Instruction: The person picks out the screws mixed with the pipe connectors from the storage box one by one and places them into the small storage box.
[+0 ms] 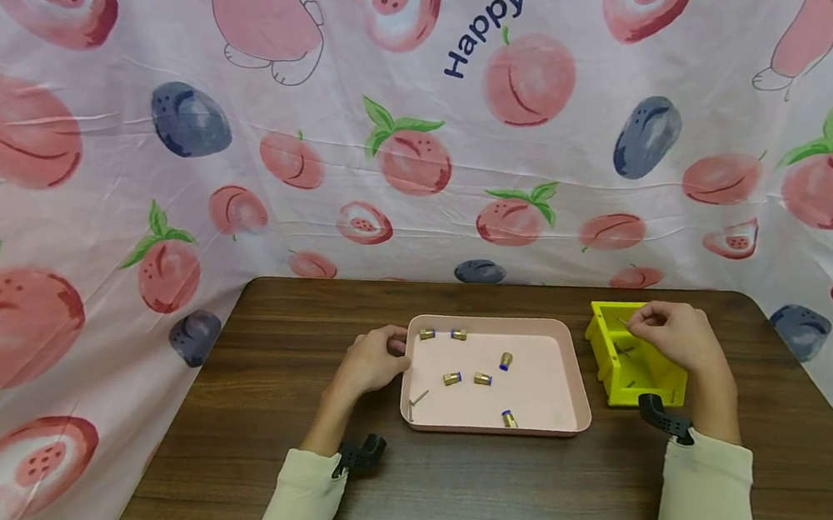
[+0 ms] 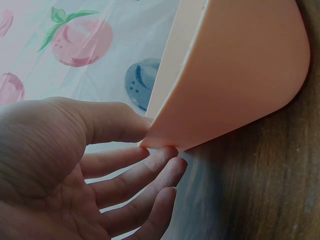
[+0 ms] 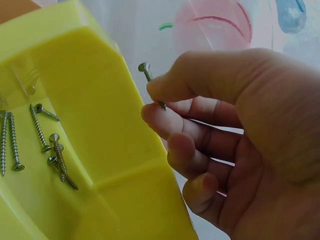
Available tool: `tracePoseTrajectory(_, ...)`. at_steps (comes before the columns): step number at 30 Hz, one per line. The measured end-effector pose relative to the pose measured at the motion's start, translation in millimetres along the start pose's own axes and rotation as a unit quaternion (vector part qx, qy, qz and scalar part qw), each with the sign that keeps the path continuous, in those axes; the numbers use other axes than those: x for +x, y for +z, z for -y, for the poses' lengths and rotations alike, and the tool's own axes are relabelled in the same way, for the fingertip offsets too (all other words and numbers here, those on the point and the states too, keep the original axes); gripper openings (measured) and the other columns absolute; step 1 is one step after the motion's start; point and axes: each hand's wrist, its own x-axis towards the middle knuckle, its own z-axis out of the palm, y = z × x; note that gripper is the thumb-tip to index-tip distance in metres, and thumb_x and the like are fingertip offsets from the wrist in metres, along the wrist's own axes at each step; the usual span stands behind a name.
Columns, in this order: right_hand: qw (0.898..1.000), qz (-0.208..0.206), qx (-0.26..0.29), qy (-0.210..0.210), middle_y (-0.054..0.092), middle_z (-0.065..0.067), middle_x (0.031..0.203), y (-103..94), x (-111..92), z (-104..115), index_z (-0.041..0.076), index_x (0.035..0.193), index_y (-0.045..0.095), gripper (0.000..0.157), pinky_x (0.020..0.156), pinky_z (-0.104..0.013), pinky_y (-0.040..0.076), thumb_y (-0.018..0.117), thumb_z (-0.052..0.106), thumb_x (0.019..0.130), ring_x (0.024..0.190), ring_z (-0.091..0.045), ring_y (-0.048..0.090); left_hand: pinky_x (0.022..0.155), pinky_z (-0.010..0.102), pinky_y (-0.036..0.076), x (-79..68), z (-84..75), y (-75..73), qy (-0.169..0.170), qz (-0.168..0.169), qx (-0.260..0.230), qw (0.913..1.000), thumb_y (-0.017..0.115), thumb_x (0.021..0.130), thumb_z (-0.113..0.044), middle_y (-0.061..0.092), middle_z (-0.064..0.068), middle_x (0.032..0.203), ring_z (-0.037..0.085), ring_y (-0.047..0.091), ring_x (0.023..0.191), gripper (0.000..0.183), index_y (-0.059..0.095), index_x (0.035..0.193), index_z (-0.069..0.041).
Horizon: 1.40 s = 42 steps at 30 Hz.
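Observation:
My right hand (image 1: 676, 335) pinches a screw (image 3: 145, 71) between thumb and forefinger, over the edge of the yellow bin (image 1: 607, 359). Several more screws (image 3: 37, 127) lie loose on the bin's floor. At the left end of the pink tray (image 1: 543, 403), my left hand (image 1: 373, 360) grips the rim, thumb against the fingertips in the left wrist view. Inside the tray are several brass fittings with blue collars (image 1: 452, 379), scattered about. Two screws (image 1: 419, 397) lie in its near left corner.
Both tray and bin stand on a dark wooden table (image 1: 301, 313), the bin to the tray's right. A fruit-printed cloth (image 1: 349, 183) hangs behind the table and along its sides. Each wrist wears a black strap mount (image 1: 360, 454).

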Motion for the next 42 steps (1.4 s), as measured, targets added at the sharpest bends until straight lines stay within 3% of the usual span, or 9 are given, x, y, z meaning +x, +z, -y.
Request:
tracePoseTrajectory(12,1.0,-0.004,-0.019,0.017,0.07,-0.01,0.088,2.9,2.3,-0.9,0.0,0.1,0.075,0.019,0.073,-0.04,0.044,0.074,0.019,0.098,0.085,-0.029,0.057,0.087,0.039,0.053,-6.2,-5.7,-5.5,0.002,-0.003,-0.009,1.0,0.081,0.088,-0.024,0.077,-0.01,0.101,0.014,0.068,0.093,0.048,0.076,0.135,-0.014)
tracePoseTrajectory(19,0.999,0.003,-0.024,0.029,0.07,-0.014,0.092,0.3,2.2,-2.8,-0.002,0.104,0.075,0.023,0.073,-0.04,0.044,0.073,0.021,0.099,0.088,-0.032,0.057,0.091,0.043,0.054,7.9,11.9,6.0,-0.007,0.003,0.001,1.0,0.082,0.09,-0.028,0.075,-0.014,0.099,0.016,0.068,0.096,0.049,0.074,0.137,-0.019)
tracePoseTrajectory(26,0.999,0.0,-0.025,0.03,0.069,-0.013,0.091,-1.5,0.5,-2.3,-0.002,0.104,0.075,0.024,0.071,-0.04,0.043,0.071,0.022,0.1,0.086,-0.03,0.055,0.092,0.043,0.054,8.2,10.6,5.3,-0.005,0.003,-0.001,1.0,0.082,0.09,-0.027,0.076,-0.014,0.1,0.016,0.069,0.097,0.049,0.074,0.137,-0.019)
tracePoseTrajectory(42,0.996,-0.04,0.025,-0.079,0.071,-0.004,0.086,16.0,5.9,41.4,0.003,0.1,0.077,0.012,0.067,-0.027,0.048,0.079,0.015,0.097,0.077,-0.02,0.059,0.092,0.042,0.054,8.9,11.4,7.4,-0.003,0.001,-0.002,1.0,0.082,0.089,-0.025,0.076,-0.015,0.098,0.015,0.069,0.096,0.049,0.075,0.137,-0.018)
